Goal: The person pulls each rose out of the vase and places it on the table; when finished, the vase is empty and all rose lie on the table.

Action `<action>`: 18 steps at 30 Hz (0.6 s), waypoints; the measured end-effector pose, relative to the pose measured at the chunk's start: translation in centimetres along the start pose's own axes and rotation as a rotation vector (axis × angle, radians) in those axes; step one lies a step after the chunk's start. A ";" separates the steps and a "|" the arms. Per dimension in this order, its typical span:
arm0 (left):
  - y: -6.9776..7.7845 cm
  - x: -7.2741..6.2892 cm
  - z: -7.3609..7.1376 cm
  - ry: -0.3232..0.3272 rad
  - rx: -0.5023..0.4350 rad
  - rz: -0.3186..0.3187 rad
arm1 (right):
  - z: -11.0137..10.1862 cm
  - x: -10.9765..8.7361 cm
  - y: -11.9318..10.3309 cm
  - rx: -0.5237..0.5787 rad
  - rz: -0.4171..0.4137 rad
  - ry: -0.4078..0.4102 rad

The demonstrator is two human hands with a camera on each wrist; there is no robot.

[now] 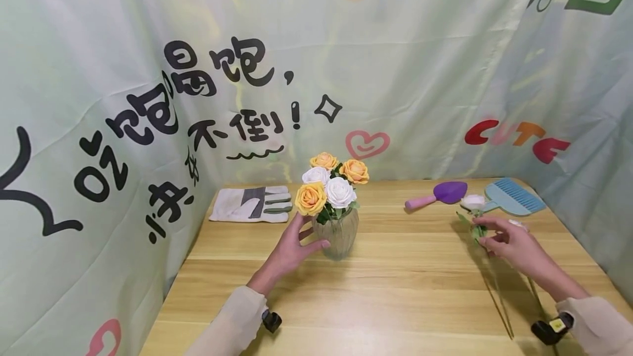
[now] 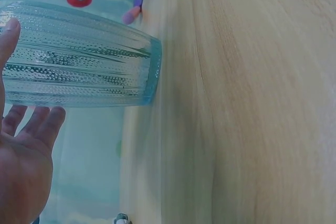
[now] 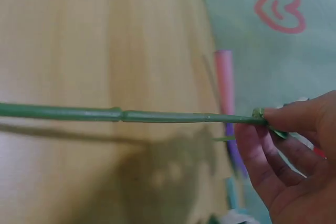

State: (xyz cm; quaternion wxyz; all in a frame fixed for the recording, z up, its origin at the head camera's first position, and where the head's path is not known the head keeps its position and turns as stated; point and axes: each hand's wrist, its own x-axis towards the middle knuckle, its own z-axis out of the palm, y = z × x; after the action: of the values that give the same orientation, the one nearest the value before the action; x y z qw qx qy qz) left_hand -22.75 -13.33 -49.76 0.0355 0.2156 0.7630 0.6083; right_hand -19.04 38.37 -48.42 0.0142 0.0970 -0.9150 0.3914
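Observation:
A clear ribbed glass vase (image 1: 338, 235) stands on the wooden table, filled with yellow roses (image 1: 311, 198) and white roses (image 1: 340, 192). My left hand (image 1: 293, 243) holds the vase from its left side, thumb across the front; the left wrist view shows the thumb (image 2: 9, 35) on the ribbed glass. Off to the right, my right hand (image 1: 514, 243) pinches a white artificial rose (image 1: 473, 202) just below its bloom, between thumb and fingertips. Its green stem (image 3: 163, 116) runs down toward the near side of the table.
Behind the vase to the left lies a pair of work gloves (image 1: 252, 204). At the back right are a purple trowel (image 1: 450, 192) with a pink handle and a blue brush-like tool (image 1: 514, 196). Another white flower (image 1: 518, 225) shows partly behind my right hand. Printed cloth surrounds the table.

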 end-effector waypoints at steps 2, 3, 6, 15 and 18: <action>0.0 0.0 0.0 0.000 0.003 0.003 | 0.5 -0.2 0.5 -0.006 0.045 -0.033; 0.0 0.1 0.0 0.000 0.003 0.005 | 0.7 -0.2 0.8 -0.004 0.065 -0.050; 0.0 0.0 0.0 0.000 0.001 0.009 | 1.2 -0.5 1.3 -0.017 0.107 -0.077; 0.1 0.1 0.0 -0.001 0.001 0.009 | 2.3 -1.1 2.3 -0.081 0.168 -0.052; 0.0 0.1 0.1 -0.002 -0.001 0.007 | 2.5 -1.1 2.4 -0.090 0.179 -0.033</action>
State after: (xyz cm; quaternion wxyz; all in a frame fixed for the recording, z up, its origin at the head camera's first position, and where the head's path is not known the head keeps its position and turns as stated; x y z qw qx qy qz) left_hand -22.77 -13.22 -49.73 0.0345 0.2189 0.7618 0.6087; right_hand -18.30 38.38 -52.03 -0.0316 0.0204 -0.9367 0.3480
